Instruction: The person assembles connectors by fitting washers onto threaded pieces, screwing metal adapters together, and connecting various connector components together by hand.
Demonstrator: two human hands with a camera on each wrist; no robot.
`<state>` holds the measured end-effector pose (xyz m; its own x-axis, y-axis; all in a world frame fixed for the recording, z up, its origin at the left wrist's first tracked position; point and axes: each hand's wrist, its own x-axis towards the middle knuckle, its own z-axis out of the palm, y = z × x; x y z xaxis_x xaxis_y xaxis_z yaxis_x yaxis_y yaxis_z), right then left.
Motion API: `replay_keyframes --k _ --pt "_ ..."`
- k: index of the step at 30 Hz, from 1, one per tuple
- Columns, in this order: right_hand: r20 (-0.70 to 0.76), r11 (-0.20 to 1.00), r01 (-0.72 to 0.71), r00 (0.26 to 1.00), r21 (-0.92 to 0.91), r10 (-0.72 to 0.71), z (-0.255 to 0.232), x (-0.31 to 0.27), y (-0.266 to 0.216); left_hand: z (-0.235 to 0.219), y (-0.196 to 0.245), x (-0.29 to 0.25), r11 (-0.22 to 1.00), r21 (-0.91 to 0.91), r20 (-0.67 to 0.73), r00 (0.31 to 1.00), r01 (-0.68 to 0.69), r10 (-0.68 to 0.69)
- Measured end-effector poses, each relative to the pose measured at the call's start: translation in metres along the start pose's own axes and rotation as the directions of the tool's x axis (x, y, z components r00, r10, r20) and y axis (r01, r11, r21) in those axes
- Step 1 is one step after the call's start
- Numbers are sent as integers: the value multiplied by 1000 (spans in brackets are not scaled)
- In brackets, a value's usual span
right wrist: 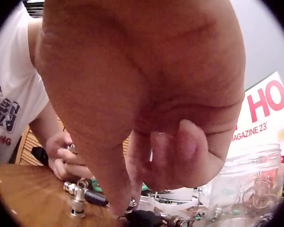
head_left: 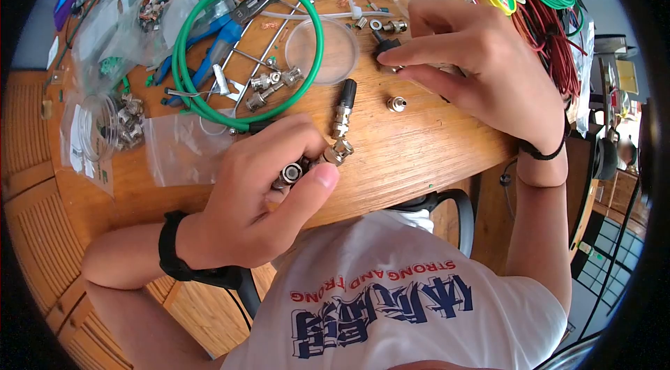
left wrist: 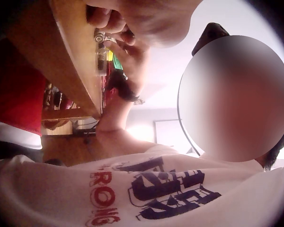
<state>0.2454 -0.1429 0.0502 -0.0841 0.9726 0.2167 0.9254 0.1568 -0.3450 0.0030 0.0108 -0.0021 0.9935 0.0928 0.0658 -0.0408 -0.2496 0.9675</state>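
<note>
My left hand [head_left: 262, 192] curls round metal BNC connectors; one connector [head_left: 338, 152] pokes out between thumb and index finger, and a round socket [head_left: 290, 174] shows beside the fingers. Just beyond it a connector with a black sleeve [head_left: 347, 100] lies on the wood. My right hand [head_left: 481, 56] pinches a small part at the black-sleeved connector [head_left: 386, 45] near the clear lid; its fingertips hide most of that part. A small silver connector [head_left: 396, 103] stands on the table between the hands, also visible in the right wrist view as an upright connector [right wrist: 77, 207].
A coiled green cable [head_left: 317, 56] lies over blue-handled pliers [head_left: 225, 35]. Round it are a clear lid [head_left: 322, 51], loose connectors [head_left: 278, 79] and plastic bags [head_left: 183, 150]. Red wires [head_left: 556, 63] and a clear jar [right wrist: 248, 177] stand on the far right.
</note>
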Motion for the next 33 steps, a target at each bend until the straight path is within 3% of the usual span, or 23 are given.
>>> replay_keyframes --k 5,7,9,10,12,14,15,17,18,20,22,24,25,27,33 --pt "-2 994 -49 999 -98 49 3 -1 0 1 -4 0 999 -28 -47 998 -30 29" --pt "-44 989 -7 999 -145 1 3 0 0 1 -2 1 999 -35 -42 999 -25 23" --pt "-98 998 -12 995 -55 6 -17 2 -21 1 -1 1 999 -32 -49 999 -13 11" --pt "-84 997 39 995 -73 -46 -28 4 -30 2 -1 1 999 -20 -41 999 -29 28" --pt "-198 961 255 942 -110 -272 -38 -30 -25 1 -1 1 999 -1 -41 999 -32 32" --pt "-382 917 255 916 307 -127 -33 -24 -52 1 -3 0 999 -13 -32 999 -39 39" --pt "-384 915 253 916 315 -121 -35 -27 -60 0 -3 0 999 -13 -29 999 -30 30" --pt "-234 974 202 947 -102 -221 -43 -39 -76 0 -1 1 1000 -14 -23 1000 -22 22" --pt "-142 932 187 960 -312 -240 -49 -46 -83 1 -2 0 1000 -19 -10 1000 -11 11" --pt "53 699 193 975 -689 -217 -62 -59 -92 -2 -7 0 999 -22 -7 999 -41 41" --pt "224 300 248 968 -921 -111 -74 -69 -96 -4 -6 3 999 -26 -3 999 -47 47" --pt "333 -158 340 941 -927 67 -83 -75 -95 -1 -4 4 998 -37 -5 999 -54 54" --pt "327 -166 335 942 -927 76 -80 -77 -91 -1 -3 4 999 -9 -5 999 -33 33" --pt "350 -754 184 934 -630 -65 -69 -81 -79 1 -2 1 1000 8 4 1000 9 -9" --pt "477 -866 70 855 -496 -204 -94 -115 -59 -3 0 4 998 59 2 1000 19 -19"
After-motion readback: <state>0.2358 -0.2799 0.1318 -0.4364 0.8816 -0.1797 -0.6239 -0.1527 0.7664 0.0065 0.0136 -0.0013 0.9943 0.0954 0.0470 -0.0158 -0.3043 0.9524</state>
